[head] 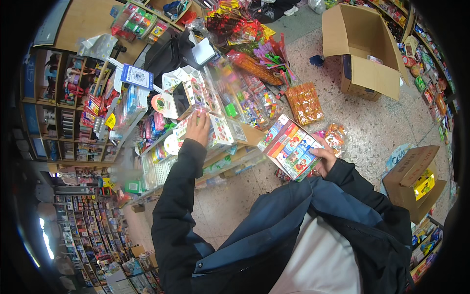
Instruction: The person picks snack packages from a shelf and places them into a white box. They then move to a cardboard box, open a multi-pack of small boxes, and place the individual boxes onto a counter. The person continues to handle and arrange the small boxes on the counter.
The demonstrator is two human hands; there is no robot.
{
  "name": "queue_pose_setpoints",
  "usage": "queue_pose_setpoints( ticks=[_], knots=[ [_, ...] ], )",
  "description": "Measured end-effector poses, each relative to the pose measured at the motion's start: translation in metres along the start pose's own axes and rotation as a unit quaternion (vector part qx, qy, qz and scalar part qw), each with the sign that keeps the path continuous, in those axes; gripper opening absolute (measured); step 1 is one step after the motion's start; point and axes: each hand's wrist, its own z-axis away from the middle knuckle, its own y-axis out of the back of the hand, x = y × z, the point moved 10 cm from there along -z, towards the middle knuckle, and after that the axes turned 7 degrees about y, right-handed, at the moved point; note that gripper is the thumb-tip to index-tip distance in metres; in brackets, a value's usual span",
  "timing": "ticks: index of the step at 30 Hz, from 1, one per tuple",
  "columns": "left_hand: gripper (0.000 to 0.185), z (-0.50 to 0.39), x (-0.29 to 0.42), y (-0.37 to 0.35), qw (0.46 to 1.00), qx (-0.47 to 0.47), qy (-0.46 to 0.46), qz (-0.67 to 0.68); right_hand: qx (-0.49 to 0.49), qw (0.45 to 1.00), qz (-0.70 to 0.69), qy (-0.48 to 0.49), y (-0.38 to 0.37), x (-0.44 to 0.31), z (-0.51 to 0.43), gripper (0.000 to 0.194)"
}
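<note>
My right hand [325,156] holds a colourful display carton [295,149] of small cartoon-printed packs, tilted in front of my jacket. The thumb lies over its right edge, and the other fingers are mostly hidden. On the counter, my left hand [198,126] lies on a white box with fruit prints [219,134]. Whether its fingers grip that box cannot be seen. Just beyond them stand a dark-screened device [181,100] and more white display boxes [201,92] with round prints.
Sweets in clear tubs [249,106] line the counter [251,136]. An orange-wrapped pack [304,103] lies beyond my right hand. On the speckled floor stand a large open cardboard box [363,62] and a smaller one [409,183]. Stocked shelves [91,220] rise at the left.
</note>
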Motion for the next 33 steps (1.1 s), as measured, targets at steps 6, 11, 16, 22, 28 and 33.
queue_pose_setpoints(
  ticks=[6, 11, 16, 22, 28, 33],
  knots=[
    [0.040, -0.011, 0.035, 0.089, 0.989, 0.066, 0.055, 0.125, 0.026, 1.000, 0.012, -0.006, 0.007, 0.003, 0.000, 0.064],
    [0.055, 0.000, 0.134, 0.186, 0.913, 0.128, 0.074, 0.381, 0.005, 1.000, 0.001, 0.017, -0.002, -0.002, 0.002, 0.067],
    [0.070, -0.027, 0.160, 0.172, 0.921, 0.065, 0.134, 0.359, -0.044, 0.997, 0.009, 0.060, -0.017, -0.009, 0.000, 0.068],
    [0.082, -0.026, 0.175, 0.156, 0.951, 0.042, 0.144, 0.271, -0.018, 0.995, 0.077, 0.062, -0.012, -0.004, 0.000, 0.069],
    [0.075, -0.042, 0.185, 0.152, 0.958, 0.068, 0.129, 0.247, 0.028, 0.996, 0.067, 0.054, -0.006, -0.001, 0.000, 0.064],
    [0.070, -0.033, 0.174, 0.171, 0.941, 0.109, 0.136, 0.288, 0.019, 0.995, 0.083, 0.057, -0.008, -0.002, -0.001, 0.063]
  ],
)
